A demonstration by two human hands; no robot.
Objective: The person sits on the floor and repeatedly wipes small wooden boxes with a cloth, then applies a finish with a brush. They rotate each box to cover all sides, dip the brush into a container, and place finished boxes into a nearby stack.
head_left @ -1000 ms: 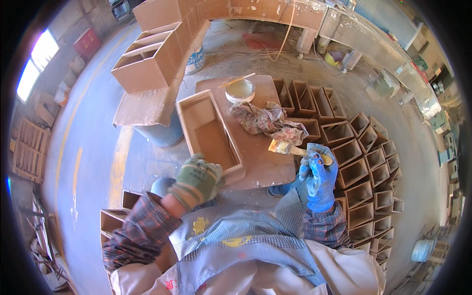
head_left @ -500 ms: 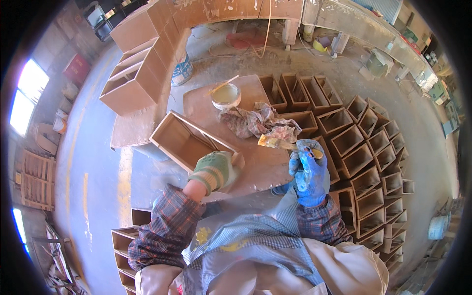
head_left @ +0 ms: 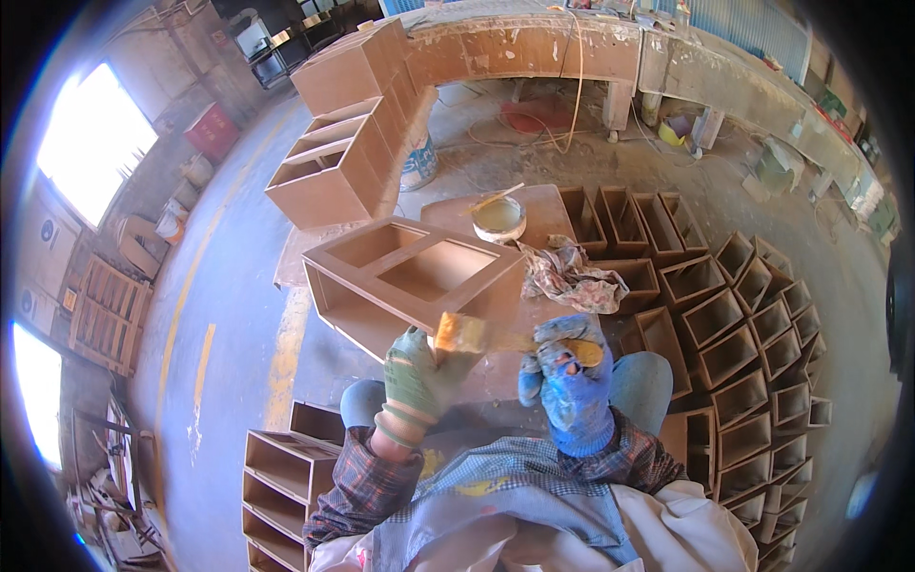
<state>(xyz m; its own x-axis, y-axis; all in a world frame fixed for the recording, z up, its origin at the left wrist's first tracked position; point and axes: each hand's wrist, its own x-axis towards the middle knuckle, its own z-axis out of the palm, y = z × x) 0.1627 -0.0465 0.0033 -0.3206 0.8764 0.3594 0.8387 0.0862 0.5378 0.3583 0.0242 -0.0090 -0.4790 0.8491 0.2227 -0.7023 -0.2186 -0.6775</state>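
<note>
The wooden box (head_left: 398,300) is tilted over the near left part of the low table (head_left: 546,208), its divided opening facing up. The left hand (head_left: 419,379), in a green glove, grips the box at its near corner; the exact finger placement is partly hidden. The right hand (head_left: 574,386), in a blue glove, is closed around the handle of the brush (head_left: 477,336) above the table's near edge. The bristles point left; bristle contact with the box cannot be determined. A tub (head_left: 498,227) stands on the table's far part; a stained rag (head_left: 572,278) lies along its right side.
</note>
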